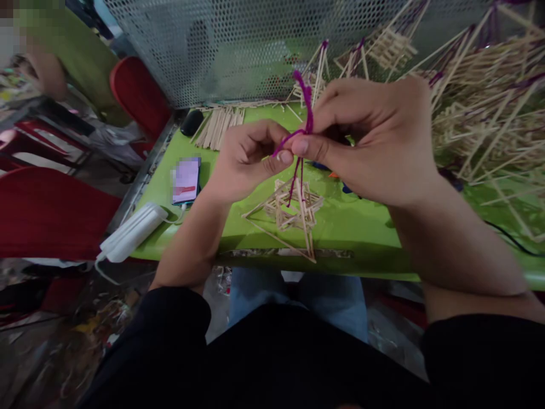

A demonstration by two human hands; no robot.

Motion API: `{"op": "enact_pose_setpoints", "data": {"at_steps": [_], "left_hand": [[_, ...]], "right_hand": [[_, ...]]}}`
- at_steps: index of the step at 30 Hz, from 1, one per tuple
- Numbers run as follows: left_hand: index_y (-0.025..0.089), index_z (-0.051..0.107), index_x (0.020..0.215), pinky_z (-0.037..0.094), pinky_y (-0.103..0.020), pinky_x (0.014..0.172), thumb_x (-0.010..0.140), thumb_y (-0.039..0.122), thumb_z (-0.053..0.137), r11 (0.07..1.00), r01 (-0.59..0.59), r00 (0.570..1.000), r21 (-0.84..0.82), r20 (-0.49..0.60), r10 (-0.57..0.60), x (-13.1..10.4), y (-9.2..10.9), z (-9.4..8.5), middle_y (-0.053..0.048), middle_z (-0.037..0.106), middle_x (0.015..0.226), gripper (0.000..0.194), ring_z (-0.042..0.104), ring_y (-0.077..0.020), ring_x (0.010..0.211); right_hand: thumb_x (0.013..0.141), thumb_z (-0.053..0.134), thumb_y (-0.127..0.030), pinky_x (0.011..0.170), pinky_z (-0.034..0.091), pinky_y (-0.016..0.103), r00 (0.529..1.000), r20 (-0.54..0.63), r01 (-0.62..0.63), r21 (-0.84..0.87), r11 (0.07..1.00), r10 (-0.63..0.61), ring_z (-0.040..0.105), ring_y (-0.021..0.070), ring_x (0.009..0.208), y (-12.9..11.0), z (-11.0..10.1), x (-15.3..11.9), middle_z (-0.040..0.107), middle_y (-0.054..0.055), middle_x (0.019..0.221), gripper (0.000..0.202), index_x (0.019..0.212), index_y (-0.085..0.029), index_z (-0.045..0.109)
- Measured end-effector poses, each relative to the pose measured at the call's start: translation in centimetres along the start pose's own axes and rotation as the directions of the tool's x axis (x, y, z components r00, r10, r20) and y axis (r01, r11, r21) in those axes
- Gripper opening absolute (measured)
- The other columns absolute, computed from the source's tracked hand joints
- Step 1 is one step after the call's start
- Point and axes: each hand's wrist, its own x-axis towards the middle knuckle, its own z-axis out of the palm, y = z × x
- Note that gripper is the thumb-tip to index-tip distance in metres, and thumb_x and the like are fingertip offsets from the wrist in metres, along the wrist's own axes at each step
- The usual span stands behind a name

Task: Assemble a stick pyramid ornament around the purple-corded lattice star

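Note:
Purple yarn (309, 108) is pinched between my two hands, looped at the fingertips, with a tail standing upward. My left hand (251, 156) is closed on one side of the loop, thumb against the fingers. My right hand (361, 130) pinches the yarn from the other side between thumb and index finger. Two strands hang from the pinch down to a small frame of thin wooden sticks (293, 207), built as a layered lattice with a triangle of longer sticks around it. This frame rests near the table's front edge, below my hands.
On the green table (213, 227) lie loose sticks (221, 126), a black mouse (191, 122), a phone (186, 180) and a white power bank (134, 230). Many finished-looking stick frames (481, 102) pile up at right. A perforated metal panel (238, 51) stands behind; another person (76, 57) is at left.

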Motion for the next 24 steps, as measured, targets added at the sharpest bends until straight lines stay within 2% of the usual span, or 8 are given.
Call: {"op": "enact_pose_setpoints", "data": {"at_steps": [4, 9, 12, 14, 17, 20, 24], "left_hand": [[0.02, 0.075, 0.082, 0.05, -0.029, 0.061, 0.084, 0.071, 0.098, 1.0, -0.026, 0.999, 0.01, -0.019, 0.026, -0.2, 0.3, 0.2, 0.001, 0.057, 0.069, 0.056, 0.063, -0.015, 0.067], [0.019, 0.075, 0.079, 0.05, -0.027, 0.062, 0.088, 0.072, 0.094, 0.999, -0.026, 0.999, 0.043, -0.023, 0.027, -0.3, 0.6, 0.6, 0.001, 0.059, 0.069, 0.057, 0.063, -0.0135, 0.069], [0.02, 0.08, 0.079, 0.05, -0.028, 0.063, 0.09, 0.063, 0.097, 0.996, -0.085, 0.996, 0.006, -0.018, 0.085, -0.2, 0.6, 0.9, 0.001, 0.065, 0.072, 0.048, 0.061, -0.0124, 0.068], [0.021, 0.084, 0.083, 0.05, -0.029, 0.064, 0.092, 0.055, 0.098, 0.994, -0.109, 0.994, 0.007, -0.009, 0.109, -0.2, 0.6, 1.0, 0.0, 0.07, 0.076, 0.038, 0.061, -0.0126, 0.069], [0.024, 0.087, 0.086, 0.051, -0.031, 0.065, 0.094, 0.053, 0.097, 0.992, -0.121, 0.992, 0.037, -0.022, 0.122, -0.3, 0.4, 0.9, -0.001, 0.074, 0.08, 0.031, 0.063, -0.0146, 0.071], [0.024, 0.088, 0.086, 0.052, -0.032, 0.065, 0.09, 0.053, 0.1, 0.993, -0.11, 0.994, 0.046, -0.02, 0.111, -0.4, 0.1, 0.6, -0.002, 0.073, 0.081, 0.032, 0.065, -0.0159, 0.072], [0.026, 0.088, 0.094, 0.059, -0.032, 0.075, 0.092, 0.052, 0.099, 0.997, -0.08, 0.996, 0.012, 0.032, 0.08, -0.7, -0.4, 0.1, -0.001, 0.078, 0.092, 0.028, 0.073, -0.0161, 0.082]], "right_hand": [[0.095, 0.092, -0.062, 0.064, 0.038, 0.041, 1.0, 0.0, 0.003, 0.022, 1.0, -0.003, 0.05, 0.0207, 0.067, -0.1, 0.0, 0.1, 0.062, 0.002, 0.073, 0.044, 0.072, -0.028, 0.074], [0.092, 0.098, -0.046, 0.063, 0.034, 0.039, 1.0, 0.003, -0.009, 0.074, 0.997, 0.009, 0.05, 0.0177, 0.066, -0.6, 0.0, 0.3, 0.063, 0.0, 0.073, 0.035, 0.072, -0.027, 0.076], [0.093, 0.095, -0.056, 0.065, 0.04, 0.041, 0.999, 0.021, -0.048, 0.036, 0.998, 0.047, 0.054, 0.0205, 0.068, -0.9, 0.0, 0.3, 0.066, 0.001, 0.074, 0.039, 0.071, -0.029, 0.076], [0.095, 0.093, -0.055, 0.068, 0.047, 0.043, 0.998, 0.042, -0.055, 0.024, 0.998, 0.054, 0.059, 0.0236, 0.073, -1.0, 0.0, 0.2, 0.07, 0.003, 0.076, 0.038, 0.071, -0.031, 0.076], [0.095, 0.094, -0.038, 0.071, 0.05, 0.044, 0.999, 0.04, -0.031, 0.044, 0.999, 0.03, 0.065, 0.0258, 0.078, -1.0, 0.0, 0.1, 0.072, 0.002, 0.076, 0.028, 0.073, -0.033, 0.077], [0.091, 0.094, -0.021, 0.07, 0.05, 0.044, 0.998, 0.037, -0.043, 0.041, 0.998, 0.041, 0.067, 0.0262, 0.079, -1.1, 0.2, 0.1, 0.072, 0.0, 0.076, 0.029, 0.072, -0.033, 0.076], [0.091, 0.094, -0.019, 0.069, 0.051, 0.045, 0.998, 0.038, -0.055, 0.028, 0.998, 0.054, 0.065, 0.0262, 0.076, -1.2, 0.2, 0.2, 0.07, 0.001, 0.075, 0.031, 0.071, -0.033, 0.075]]}}
